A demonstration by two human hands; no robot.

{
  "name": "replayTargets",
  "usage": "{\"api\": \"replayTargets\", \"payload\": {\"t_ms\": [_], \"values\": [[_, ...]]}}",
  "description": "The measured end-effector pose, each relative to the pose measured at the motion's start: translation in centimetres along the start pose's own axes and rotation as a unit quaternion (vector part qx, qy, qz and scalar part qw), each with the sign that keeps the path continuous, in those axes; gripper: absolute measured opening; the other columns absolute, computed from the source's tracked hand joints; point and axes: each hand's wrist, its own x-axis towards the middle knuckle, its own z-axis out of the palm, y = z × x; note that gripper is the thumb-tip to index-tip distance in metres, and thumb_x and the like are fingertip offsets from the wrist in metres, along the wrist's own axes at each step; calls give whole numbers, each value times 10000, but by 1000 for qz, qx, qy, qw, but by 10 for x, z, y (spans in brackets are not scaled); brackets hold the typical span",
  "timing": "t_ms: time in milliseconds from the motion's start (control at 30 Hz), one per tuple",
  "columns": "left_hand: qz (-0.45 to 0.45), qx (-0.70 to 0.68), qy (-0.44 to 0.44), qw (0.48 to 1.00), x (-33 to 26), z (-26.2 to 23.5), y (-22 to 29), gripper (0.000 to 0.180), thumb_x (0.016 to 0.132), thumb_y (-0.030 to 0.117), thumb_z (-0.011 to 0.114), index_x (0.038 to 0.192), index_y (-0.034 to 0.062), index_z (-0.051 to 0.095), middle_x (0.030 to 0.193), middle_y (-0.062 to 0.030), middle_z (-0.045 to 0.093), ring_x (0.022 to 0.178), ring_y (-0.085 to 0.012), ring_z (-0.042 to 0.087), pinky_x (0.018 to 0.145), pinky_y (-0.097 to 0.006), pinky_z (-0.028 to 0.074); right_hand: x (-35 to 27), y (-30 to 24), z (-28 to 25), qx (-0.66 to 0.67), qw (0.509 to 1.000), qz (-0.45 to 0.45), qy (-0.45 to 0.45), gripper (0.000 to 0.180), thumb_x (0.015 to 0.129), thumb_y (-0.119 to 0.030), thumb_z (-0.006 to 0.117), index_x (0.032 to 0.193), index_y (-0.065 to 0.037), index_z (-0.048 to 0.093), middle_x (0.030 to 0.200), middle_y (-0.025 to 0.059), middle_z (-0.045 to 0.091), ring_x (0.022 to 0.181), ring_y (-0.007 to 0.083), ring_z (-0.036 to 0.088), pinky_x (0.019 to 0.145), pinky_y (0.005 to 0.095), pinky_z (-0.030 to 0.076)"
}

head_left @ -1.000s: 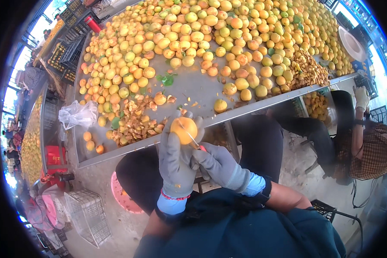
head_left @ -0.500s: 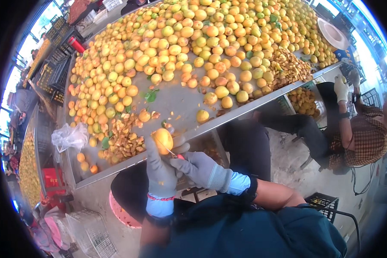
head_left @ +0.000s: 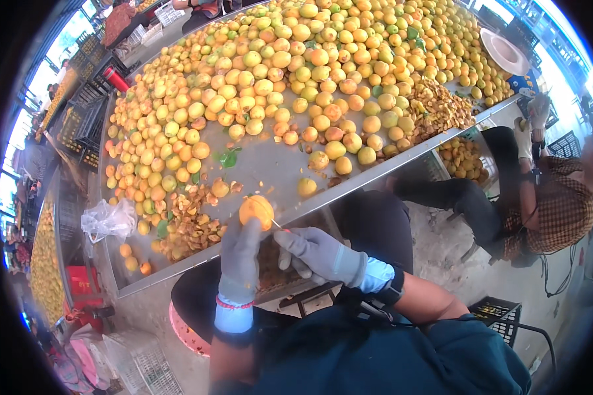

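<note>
In my gloved left hand [head_left: 239, 253] is an orange-yellow apricot [head_left: 257, 210], gripped from below and raised near the table's front edge. A darker line or mark shows on its upper side. My gloved right hand [head_left: 323, 253] is closed round a small knife [head_left: 276, 224]; its thin blade points up and left, its tip at the apricot's lower right side. Most of the handle is hidden by my fingers, with a bit of red showing. Just beyond the apricot, a single apricot [head_left: 307, 187] lies on the metal table [head_left: 270, 164].
A large heap of apricots [head_left: 244, 79] covers the table's far part. Cut scraps [head_left: 191, 230] lie at the near left beside a clear plastic bag [head_left: 109, 219]. To the right sits a co-worker [head_left: 553, 204] with gloved hands. A black crate [head_left: 494, 316] stands on the floor.
The apricot has turned and shows more above my left fingers. My right hand has shifted slightly right, and the knife now meets the fruit's lower right side.
</note>
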Motion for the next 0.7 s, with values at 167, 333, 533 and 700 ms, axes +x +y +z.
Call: {"api": "replayTargets", "payload": {"t_ms": [167,333,533,700], "values": [[-57,-90,-27,994,-7,14,15,777,931,662,393,1349,8,424,1102,-134,577,959,-213,578,813,-310,509,4,5,9,20,999,-9,-37,633,941,-648,400,807,-57,585,533,-15,433,378,57,373,363,190,323],[-74,-154,21,985,-3,24,6,706,979,601,304,1316,0,458,1112,-144,630,783,-155,595,645,-233,488,19,12,1,-8,999,-31,-23,598,939,-629,435,791,-67,576,528,-20,434,378,48,381,360,189,307],[-29,-43,3,999,-1,12,9,497,1017,384,411,1291,-29,451,1153,-181,611,1035,-261,633,849,-345,528,15,23,4,-53,998,-14,28,547,925,-580,521,892,-41,609,643,11,533,485,78,480,428,228,392],[-113,-143,74,980,11,2,-18,490,1012,394,411,1253,-27,478,1099,-207,628,993,-300,646,846,-376,539,31,39,-4,-107,993,-33,30,566,934,-573,508,1008,-21,610,734,9,587,548,66,520,469,215,429]]}}
